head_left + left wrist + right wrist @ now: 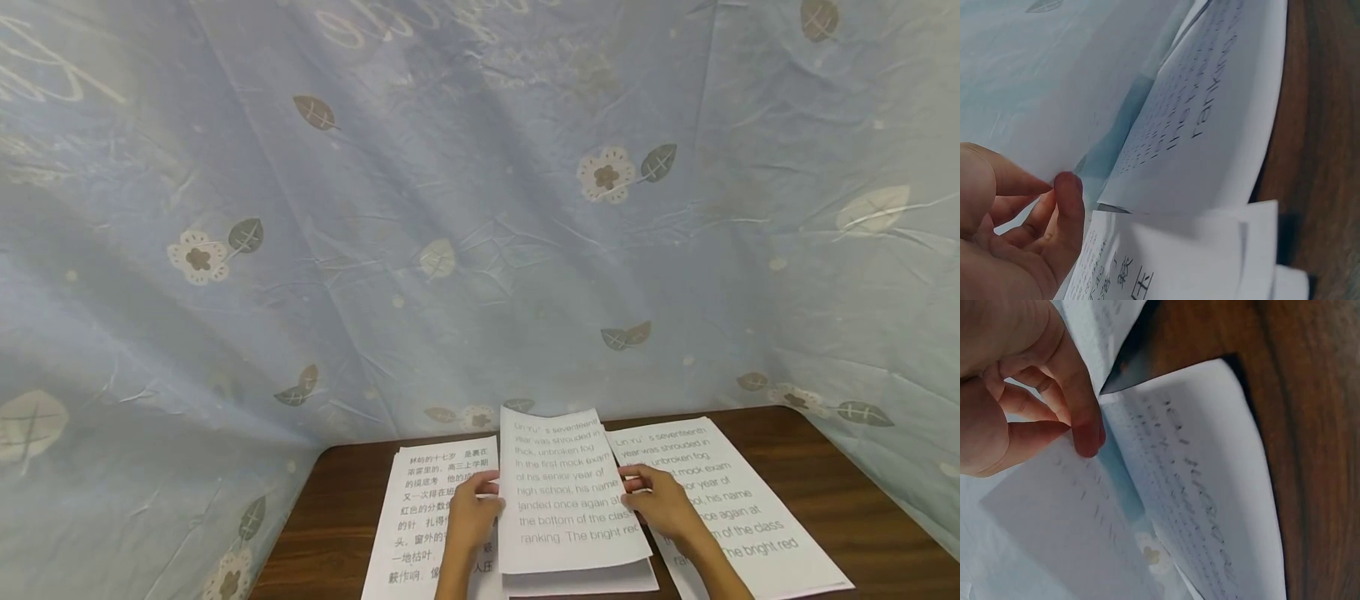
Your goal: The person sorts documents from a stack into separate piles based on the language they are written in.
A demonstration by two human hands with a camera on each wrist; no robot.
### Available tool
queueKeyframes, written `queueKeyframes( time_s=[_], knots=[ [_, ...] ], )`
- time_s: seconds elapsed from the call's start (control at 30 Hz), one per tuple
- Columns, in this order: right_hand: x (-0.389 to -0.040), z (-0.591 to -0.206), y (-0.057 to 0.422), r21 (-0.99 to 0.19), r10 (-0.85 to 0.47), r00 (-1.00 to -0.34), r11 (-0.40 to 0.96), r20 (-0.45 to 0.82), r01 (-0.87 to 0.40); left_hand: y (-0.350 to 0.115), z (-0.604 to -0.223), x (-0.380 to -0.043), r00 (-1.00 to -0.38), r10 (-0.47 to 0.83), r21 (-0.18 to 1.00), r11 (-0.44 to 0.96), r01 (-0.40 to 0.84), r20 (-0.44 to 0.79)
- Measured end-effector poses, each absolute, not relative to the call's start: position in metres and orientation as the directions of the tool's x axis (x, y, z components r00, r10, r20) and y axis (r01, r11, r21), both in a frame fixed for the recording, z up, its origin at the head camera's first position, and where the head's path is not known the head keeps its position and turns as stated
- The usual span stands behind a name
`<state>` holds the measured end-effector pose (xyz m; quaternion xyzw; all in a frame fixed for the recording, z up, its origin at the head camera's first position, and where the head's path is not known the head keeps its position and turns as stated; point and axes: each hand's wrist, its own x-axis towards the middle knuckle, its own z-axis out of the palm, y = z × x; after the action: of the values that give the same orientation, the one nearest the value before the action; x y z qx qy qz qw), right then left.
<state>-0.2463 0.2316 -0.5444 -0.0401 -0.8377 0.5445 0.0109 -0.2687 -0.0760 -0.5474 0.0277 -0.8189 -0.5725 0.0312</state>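
Both hands hold up a sheet of paper (562,492) printed with English text, one at each side edge. My left hand (471,512) pinches its left edge between thumb and fingers, as the left wrist view also shows. At the opposite edge my right hand (663,504) pinches the paper with thumb and fingertips. Beneath the raised sheet lies another printed sheet (1210,156), mostly covered in the head view. To the left is a paper stack (420,500) with Chinese text, partly behind the left hand. An English-printed stack (750,517) lies under the right forearm.
Everything lies on a dark brown wooden table (817,450) with rounded back corners. A pale blue curtain (480,208) with leaf and flower prints hangs behind the table and around its sides.
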Motion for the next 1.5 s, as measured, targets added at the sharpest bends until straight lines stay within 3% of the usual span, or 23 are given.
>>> queueKeyframes(
  time_s=[1.5],
  knots=[
    [-0.2478, -0.5467, 0.2335, -0.927, 0.047, -0.999, 0.374, -0.022, 0.038, -0.0825, -0.5414, -0.2648, -0.997, -0.077, 0.966, 0.256, -0.021, -0.002]
  ],
)
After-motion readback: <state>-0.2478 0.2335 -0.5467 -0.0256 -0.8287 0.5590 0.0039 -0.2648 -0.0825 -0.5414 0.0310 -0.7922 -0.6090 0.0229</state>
